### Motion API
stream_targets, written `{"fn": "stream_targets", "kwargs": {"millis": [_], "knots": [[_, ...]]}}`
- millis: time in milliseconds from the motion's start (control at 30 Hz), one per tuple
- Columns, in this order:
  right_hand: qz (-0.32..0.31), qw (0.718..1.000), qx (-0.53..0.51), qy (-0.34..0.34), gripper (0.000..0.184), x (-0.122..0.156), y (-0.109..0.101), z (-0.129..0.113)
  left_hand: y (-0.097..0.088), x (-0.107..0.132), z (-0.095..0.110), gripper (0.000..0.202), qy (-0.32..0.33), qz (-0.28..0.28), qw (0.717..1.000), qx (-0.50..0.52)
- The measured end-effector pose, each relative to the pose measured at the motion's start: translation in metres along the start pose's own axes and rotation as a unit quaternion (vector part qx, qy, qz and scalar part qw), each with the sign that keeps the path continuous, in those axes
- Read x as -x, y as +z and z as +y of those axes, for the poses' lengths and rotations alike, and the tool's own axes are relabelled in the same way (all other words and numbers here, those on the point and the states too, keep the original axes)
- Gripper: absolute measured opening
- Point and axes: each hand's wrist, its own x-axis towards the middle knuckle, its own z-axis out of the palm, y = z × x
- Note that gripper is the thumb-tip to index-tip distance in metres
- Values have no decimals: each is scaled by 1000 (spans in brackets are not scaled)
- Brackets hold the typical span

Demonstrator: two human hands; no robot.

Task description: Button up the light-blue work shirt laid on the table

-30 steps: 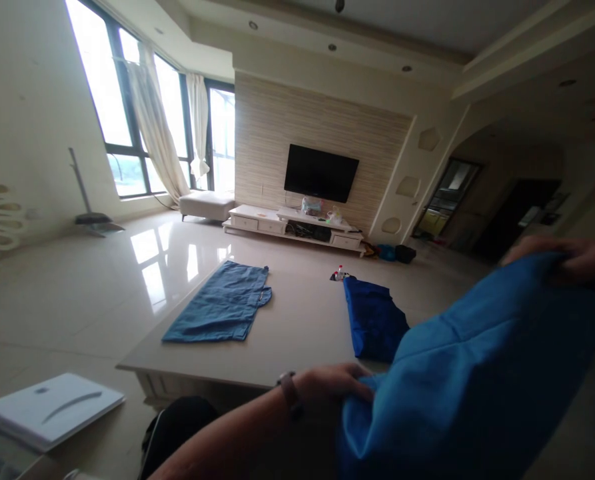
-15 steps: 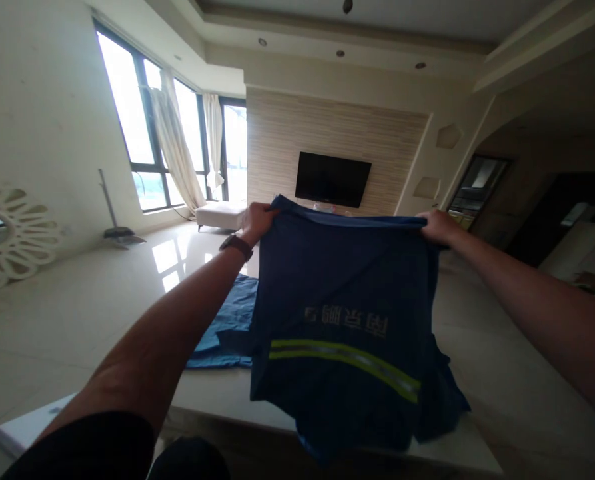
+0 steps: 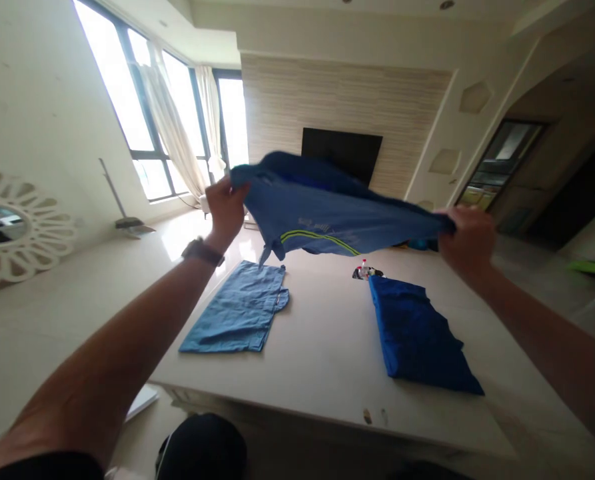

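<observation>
Stretched between my two hands, a blue work shirt (image 3: 322,213) with a yellow-green reflective stripe and faint lettering billows above the table. My left hand (image 3: 227,210), with a dark watch on the wrist, is closed on one end of the cloth. At the opposite end, my right hand (image 3: 467,237) grips the other edge. Below to the left lies a folded light-blue garment (image 3: 237,310), flat on the white table (image 3: 322,347). A darker blue folded garment (image 3: 420,333) rests on the table's right side.
Small bottles with red caps (image 3: 363,269) stand behind the dark-blue garment. Two small objects (image 3: 367,416) lie near the table's front edge. A broom and dustpan (image 3: 130,223) lean at the left wall, near a flower-shaped mirror (image 3: 7,227). A television (image 3: 347,153) hangs ahead.
The shirt has swung up and away from hanging down, uncovering the table and the dark-blue garment. My hands have moved farther apart, and the view has tilted downward.
</observation>
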Motion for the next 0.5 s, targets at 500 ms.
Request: {"fn": "stream_targets", "kwargs": {"millis": [500], "knots": [[-574,795,-172,91,70,469,73,-121,-175,420,-48,18,-248,-527,791,-189]]}}
